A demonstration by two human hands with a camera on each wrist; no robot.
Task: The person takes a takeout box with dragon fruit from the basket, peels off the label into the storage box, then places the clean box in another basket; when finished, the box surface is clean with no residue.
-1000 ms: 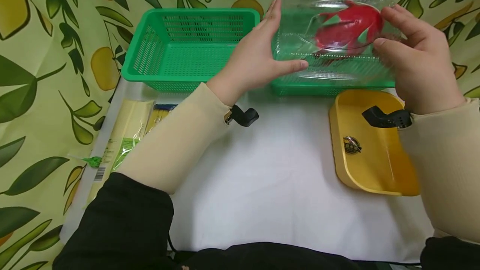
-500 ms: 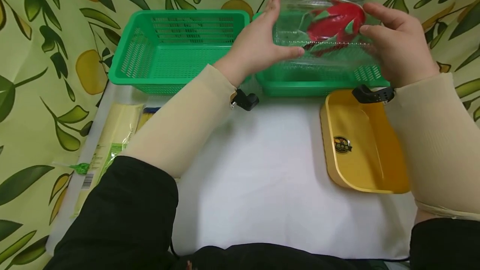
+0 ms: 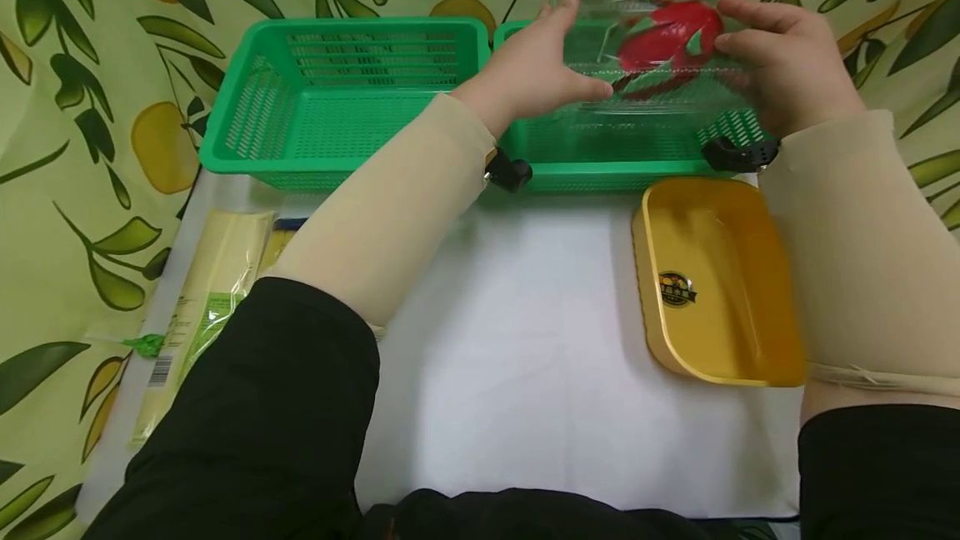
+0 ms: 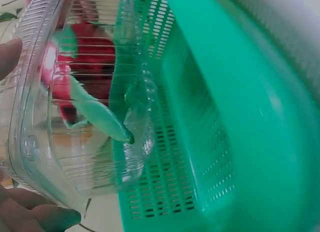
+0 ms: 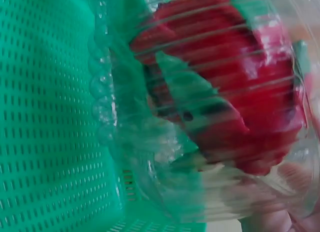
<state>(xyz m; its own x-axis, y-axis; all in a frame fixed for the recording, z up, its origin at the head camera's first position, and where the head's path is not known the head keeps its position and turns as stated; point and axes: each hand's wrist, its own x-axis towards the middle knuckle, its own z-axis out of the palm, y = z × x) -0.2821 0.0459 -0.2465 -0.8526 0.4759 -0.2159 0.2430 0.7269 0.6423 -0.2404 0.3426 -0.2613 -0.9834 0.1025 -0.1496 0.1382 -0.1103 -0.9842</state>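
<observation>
A clear plastic clamshell box [image 3: 660,97] with a red dragon fruit [image 3: 667,40] inside hangs tilted over the right green basket [image 3: 600,173]. My left hand [image 3: 532,65] grips the box's left end, thumb in front and fingers behind. At the other end, my right hand [image 3: 795,65] pinches it between thumb and index finger. In the left wrist view, the ribbed box [image 4: 35,107] overlaps the basket [image 4: 240,67], and the fruit's green-tipped scale [image 4: 100,114] shows through. The fruit [image 5: 230,72] fills much of the right wrist view. Whether the box touches the basket, I cannot tell.
A second green basket [image 3: 375,111] stands to the left. Nearer me, on the right, lies a yellow plastic tub [image 3: 720,290] with a round label. Flat packages [image 3: 225,248] and a small green item [image 3: 146,346] lie at the left edge of the white table [image 3: 510,390].
Both hands have moved the box away from the camera and down over the right basket, keeping hold of it. The head view has shifted, so the surroundings slide left.
</observation>
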